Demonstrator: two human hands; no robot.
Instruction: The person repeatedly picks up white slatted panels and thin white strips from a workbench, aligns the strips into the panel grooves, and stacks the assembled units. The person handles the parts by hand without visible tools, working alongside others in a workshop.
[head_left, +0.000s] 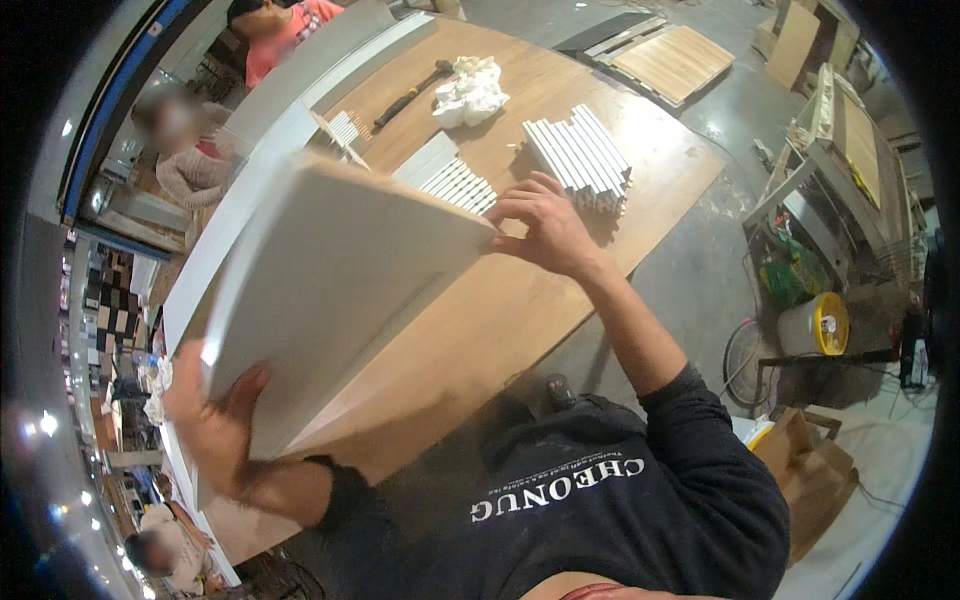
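Between my two hands a pale grey-white board [340, 270] is tilted up over a brown worktable [530, 300]. My left hand [215, 420] is closed round its near left edge, the thumb lying on the face. At the board's right corner my right hand [545, 225] pinches the edge between thumb and fingers. Just beyond that corner lies a row of white strips [455, 180], partly hidden by the board. Right of it is a larger stack of white strips [580, 155].
A hammer [412, 94] and crumpled white cloth or paper [470, 92] lie at the table's far side. Other people [195, 165] are along the left. Wooden panels [675, 60] rest on the floor beyond; a bucket [815, 325] and cardboard box [810, 480] stand at right.
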